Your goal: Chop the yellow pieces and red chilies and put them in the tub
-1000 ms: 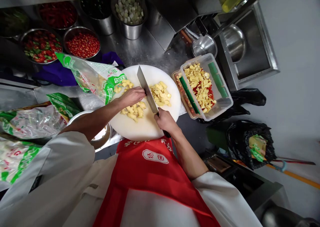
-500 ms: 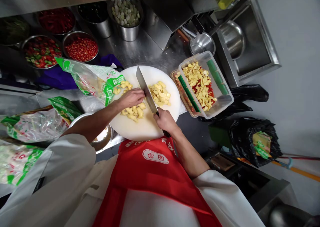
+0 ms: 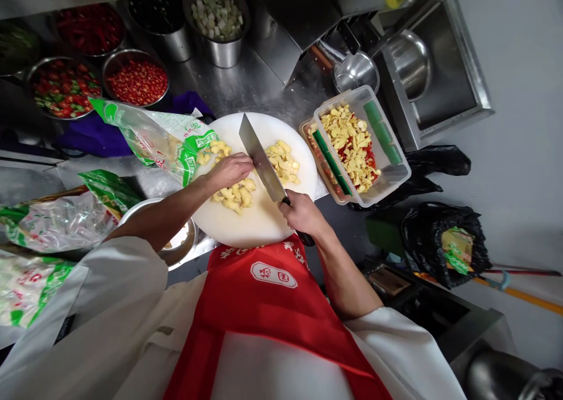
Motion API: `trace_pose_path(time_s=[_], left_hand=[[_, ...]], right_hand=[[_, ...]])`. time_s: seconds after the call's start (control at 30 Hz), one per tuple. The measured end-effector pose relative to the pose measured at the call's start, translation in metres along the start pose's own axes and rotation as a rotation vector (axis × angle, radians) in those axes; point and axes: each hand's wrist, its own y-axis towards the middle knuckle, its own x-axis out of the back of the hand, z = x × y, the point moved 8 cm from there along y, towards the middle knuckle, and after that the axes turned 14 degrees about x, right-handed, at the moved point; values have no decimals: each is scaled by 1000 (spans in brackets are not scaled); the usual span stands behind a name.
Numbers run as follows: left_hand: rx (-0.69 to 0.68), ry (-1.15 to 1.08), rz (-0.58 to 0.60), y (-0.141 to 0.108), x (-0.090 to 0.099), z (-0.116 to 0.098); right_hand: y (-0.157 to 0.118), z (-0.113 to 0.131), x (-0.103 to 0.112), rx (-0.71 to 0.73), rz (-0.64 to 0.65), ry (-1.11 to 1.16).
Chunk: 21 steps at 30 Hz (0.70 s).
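Observation:
My right hand (image 3: 303, 213) is closed round the dark handle of a cleaver (image 3: 260, 162), whose broad blade slants across a round white cutting board (image 3: 264, 227). Against the blade's left side, the fingertips of my left hand (image 3: 233, 170) are bent down and pressed together; they appear to hold a piece of ginger, mostly hidden under them. Sliced ginger (image 3: 282, 162) is heaped to the right of the blade. Whole ginger pieces (image 3: 234, 197) lie just below my left hand, with more above it by the mouth of a green-and-white plastic bag (image 3: 162, 145).
Right of the board stands a clear plastic tub (image 3: 398, 180) of sliced ginger over red chillies. Metal pots of chopped red chillies (image 3: 138, 82) and pale cubes (image 3: 217, 15) line the back. A metal bowl (image 3: 190, 244) sits under my left forearm. A black-bagged bin (image 3: 422, 241) is at right.
The cleaver's handle and my right hand have shifted a little to the right, and the blade shows more of its flat face. My left hand has barely moved.

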Motion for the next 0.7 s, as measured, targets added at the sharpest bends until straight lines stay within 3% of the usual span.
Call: trace_pose_path(time_s=[0.17, 0.3, 0.53, 0.63, 0.7], left_hand=[[-8, -7, -5, 0, 0, 0], [-10, 11, -8, 0, -2, 1], [25, 60, 83, 4, -2, -10], [53, 45, 132, 7, 8, -13], [111, 9, 75, 8, 28, -1]], right_hand=[[-4, -9, -1, -12, 42, 33], [9, -13, -12, -15, 63, 125], [52, -12, -15, 48, -139, 202], [38, -17, -4, 76, -243, 286], [17, -24, 5, 69, -274, 300]])
